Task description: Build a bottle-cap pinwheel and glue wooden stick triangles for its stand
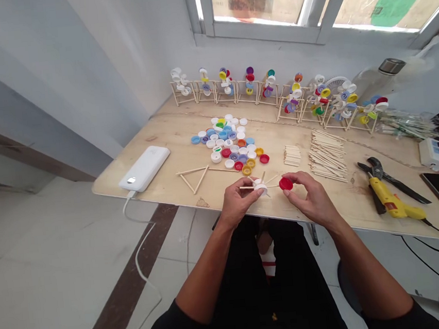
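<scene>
Our left hand (235, 201) is curled closed around a white cap (261, 187) with thin sticks poking out of it like spokes. The fingers pinch it at the rim, which seems to leave the sticks free and the open side turned toward the other hand. Our right hand (311, 197) pinches a red cap (285, 183) between thumb and fingertips, the remaining fingers loosely bent. The red cap sits just beside the white cap, nearly touching the stick ends, and both are held a little above the near edge of the table (184, 121).

Just beyond the left hand lies a pile of caps (230, 143) in many colours, probably kept within easy reach. To that hand's left rests a stick triangle (195, 177), flat on the wood. Beyond the right hand are short sticks (292, 155) and a larger heap of long sticks (327, 155), sorted apart by length. Off to the right hand's right lie pliers (383, 174) and a yellow glue gun (392, 202). Far beyond both hands, a row of cap-and-stick models (275, 94) lines the wall, seemingly set out of the way.
</scene>
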Action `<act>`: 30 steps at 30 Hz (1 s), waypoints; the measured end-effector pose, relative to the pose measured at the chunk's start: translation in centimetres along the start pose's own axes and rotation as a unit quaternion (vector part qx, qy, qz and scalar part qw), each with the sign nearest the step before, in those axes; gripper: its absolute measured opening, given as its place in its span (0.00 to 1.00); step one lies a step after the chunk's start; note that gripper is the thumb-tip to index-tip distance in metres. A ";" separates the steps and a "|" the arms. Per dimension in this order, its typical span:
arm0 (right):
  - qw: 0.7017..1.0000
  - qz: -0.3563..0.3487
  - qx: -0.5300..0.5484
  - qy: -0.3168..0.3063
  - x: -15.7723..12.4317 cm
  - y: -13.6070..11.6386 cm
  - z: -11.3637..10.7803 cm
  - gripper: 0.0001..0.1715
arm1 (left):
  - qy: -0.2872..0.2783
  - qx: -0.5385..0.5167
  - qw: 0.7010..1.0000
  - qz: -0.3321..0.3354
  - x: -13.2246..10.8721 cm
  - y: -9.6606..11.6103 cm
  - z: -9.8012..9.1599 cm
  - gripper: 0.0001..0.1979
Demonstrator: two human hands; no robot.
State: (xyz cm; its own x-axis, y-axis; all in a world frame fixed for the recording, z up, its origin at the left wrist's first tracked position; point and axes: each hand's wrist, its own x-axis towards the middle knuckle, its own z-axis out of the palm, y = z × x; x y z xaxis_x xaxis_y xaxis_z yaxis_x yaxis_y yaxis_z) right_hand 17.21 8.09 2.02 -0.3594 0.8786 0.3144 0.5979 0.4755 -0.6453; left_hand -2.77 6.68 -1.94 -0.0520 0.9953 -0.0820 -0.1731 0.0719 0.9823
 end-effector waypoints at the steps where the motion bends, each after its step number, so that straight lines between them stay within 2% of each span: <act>1: 1.000 -0.004 -0.004 -0.005 0.1 0.0 0.0 0.15 | -0.001 0.000 1.000 0.000 0.0 0.0 0.0 0.16; 9: 0.999 -0.015 -0.028 -0.042 0.7 -0.1 0.6 0.16 | -0.003 -0.005 1.000 -0.003 -0.3 0.1 0.0 0.17; 30: 0.998 -0.023 -0.034 -0.057 0.7 -0.3 1.0 0.15 | -0.013 -0.036 0.999 -0.022 -0.5 0.3 -0.1 0.16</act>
State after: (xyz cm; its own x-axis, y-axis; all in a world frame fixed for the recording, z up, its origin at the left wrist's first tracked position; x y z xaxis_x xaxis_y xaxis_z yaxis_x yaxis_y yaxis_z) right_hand 16.09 8.51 1.75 -0.4638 0.8473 0.2588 0.6256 0.5201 -0.5815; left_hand -2.85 6.21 -1.60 -0.0178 0.9926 -0.1200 -0.2457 0.1120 0.9629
